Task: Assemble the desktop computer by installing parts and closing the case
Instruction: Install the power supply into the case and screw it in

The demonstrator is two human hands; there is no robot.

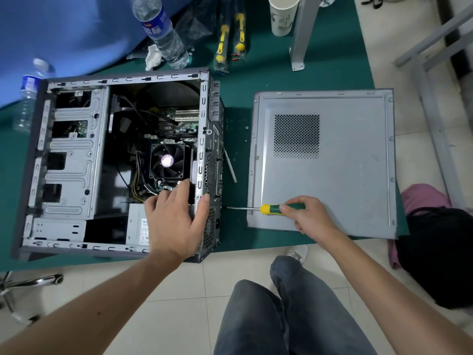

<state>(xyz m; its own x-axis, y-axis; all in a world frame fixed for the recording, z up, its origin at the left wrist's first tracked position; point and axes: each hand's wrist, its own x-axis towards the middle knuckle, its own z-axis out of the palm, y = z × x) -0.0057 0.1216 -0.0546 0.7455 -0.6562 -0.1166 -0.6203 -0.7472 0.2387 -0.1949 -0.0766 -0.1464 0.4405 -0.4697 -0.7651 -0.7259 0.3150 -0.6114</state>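
Grey metal computer case (74, 160) lies open on its side on a green mat (238, 80), its side panel (332, 162) flat beside it to the right.

Head view: the left hand (176, 216) rests over the case's near right corner, fingers spread on the power supply (138, 226) below the fan (167, 160), thumb hooked over the rear wall. The right hand (309, 213) grips a green-and-yellow screwdriver (271, 208), its tip pointing at the case's rear wall. Two water bottles (163, 34), a paper cup (282, 15) and packaged tools (230, 39) sit behind.
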